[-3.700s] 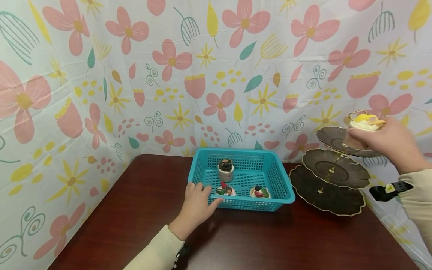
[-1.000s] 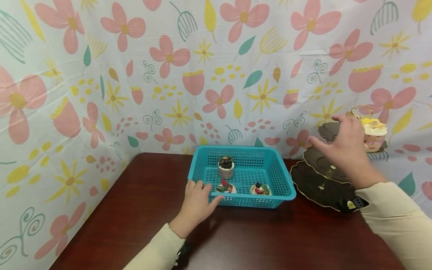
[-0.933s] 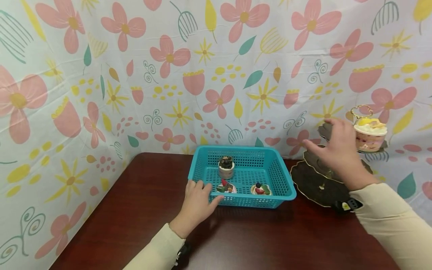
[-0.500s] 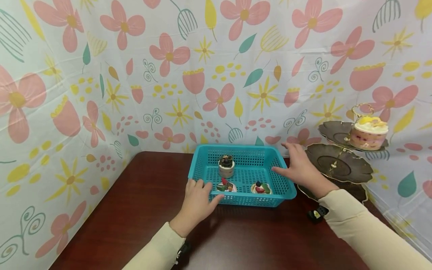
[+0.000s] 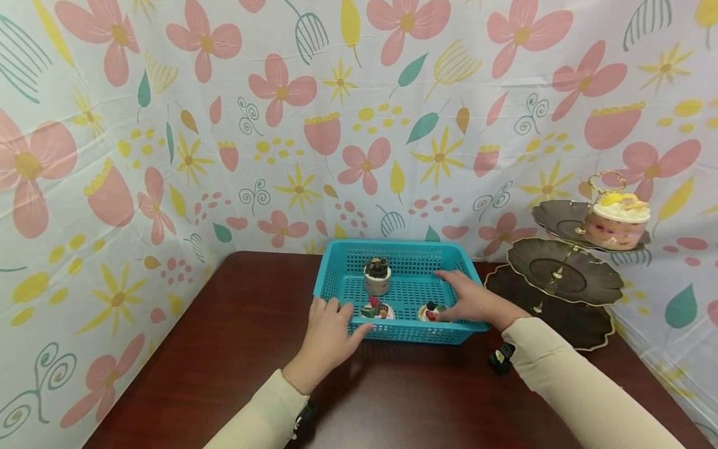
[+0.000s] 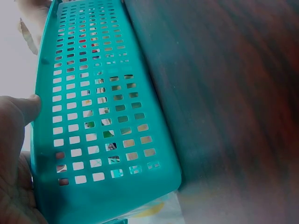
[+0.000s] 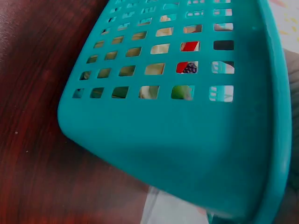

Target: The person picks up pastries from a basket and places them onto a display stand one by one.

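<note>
My right hand (image 5: 473, 302) reaches over the right side of the teal plastic basket (image 5: 404, 330), thumb and fingers spread. Its thumb overlaps a small fruit-topped dessert (image 5: 424, 312) with red and dark berries; this also shows through the holes in the right wrist view as a strawberry piece (image 7: 190, 46). My left hand (image 5: 325, 340) rests on the basket's front-left rim, its thumb (image 6: 32, 105) at the edge in the left wrist view. Inside the basket are another fruit-topped dessert (image 5: 378, 310) and a dessert cup with dark topping (image 5: 378, 284).
Right of the basket stands a three-tier dark stand with gold edges (image 5: 566, 271). A dessert cup with cream and yellow fruit (image 5: 617, 227) sits on its top tier. A flowered cloth (image 5: 364, 112) hangs behind the dark wooden table (image 5: 252, 312).
The right hand carried the yellow-topped dessert cup to the stand's top tier, let go of it, then moved left and down into the basket. The left hand stayed on the rim.
</note>
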Available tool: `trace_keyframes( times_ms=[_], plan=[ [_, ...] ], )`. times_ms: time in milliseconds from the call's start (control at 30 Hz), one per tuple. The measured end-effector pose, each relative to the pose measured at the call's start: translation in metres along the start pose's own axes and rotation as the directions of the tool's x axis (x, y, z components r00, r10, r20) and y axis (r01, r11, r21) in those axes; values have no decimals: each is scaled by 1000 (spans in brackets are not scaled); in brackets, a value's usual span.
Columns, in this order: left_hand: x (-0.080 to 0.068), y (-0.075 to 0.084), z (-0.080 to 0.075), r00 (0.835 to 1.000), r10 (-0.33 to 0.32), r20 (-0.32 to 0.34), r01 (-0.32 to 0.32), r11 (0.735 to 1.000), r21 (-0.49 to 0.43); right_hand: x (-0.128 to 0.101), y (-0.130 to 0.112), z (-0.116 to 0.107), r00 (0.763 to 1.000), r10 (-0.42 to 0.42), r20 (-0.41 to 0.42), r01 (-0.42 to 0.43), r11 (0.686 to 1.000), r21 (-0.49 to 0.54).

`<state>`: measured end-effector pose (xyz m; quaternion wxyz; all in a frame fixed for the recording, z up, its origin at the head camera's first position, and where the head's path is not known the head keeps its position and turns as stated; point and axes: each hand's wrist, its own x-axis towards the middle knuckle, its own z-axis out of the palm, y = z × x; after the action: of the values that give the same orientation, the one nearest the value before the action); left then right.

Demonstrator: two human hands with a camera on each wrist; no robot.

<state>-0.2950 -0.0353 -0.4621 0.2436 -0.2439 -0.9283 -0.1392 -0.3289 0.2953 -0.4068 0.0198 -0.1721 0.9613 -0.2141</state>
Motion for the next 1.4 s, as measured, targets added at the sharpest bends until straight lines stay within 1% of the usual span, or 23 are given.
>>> trace_keyframes(
  times_ms=[167, 433, 600, 767, 833, 1000, 1233, 1400],
  plan=[
    [0, 0, -1, 1000, 4, -1, -4, 1000, 15, 7, -6, 6, 997, -13, 81, 15, 1000, -24],
    [0, -1, 2, 1000, 0, 10, 0, 1000, 19, 14, -9, 12, 977, 41, 211, -42, 999, 1],
    [1, 0, 2, 1000, 5, 8, -6, 1000, 23, 16, -7, 14, 968, 65, 240, -66, 998, -5],
    [2, 0, 0, 1000, -2, 8, 2, 1000, 13, 21, -6, 18, 972, 68, 226, -65, 998, -21],
    [1, 0, 0, 1000, -6, 12, 6, 1000, 9, 23, -5, 22, 977, 56, 205, -50, 998, -36],
    [1, -1, 1, 1000, -8, 19, 8, 1000, 15, 25, -3, 28, 987, 54, 154, -44, 997, -70],
    [1, -1, 2, 1000, -1, 9, 1, 1000, 16, 25, -1, 30, 995, 34, 97, -28, 998, -63],
    [1, -1, 2, 1000, 1, 9, -1, 1000, 22, 27, 0, 27, 996, 76, 36, -75, 996, -42]
  ],
)
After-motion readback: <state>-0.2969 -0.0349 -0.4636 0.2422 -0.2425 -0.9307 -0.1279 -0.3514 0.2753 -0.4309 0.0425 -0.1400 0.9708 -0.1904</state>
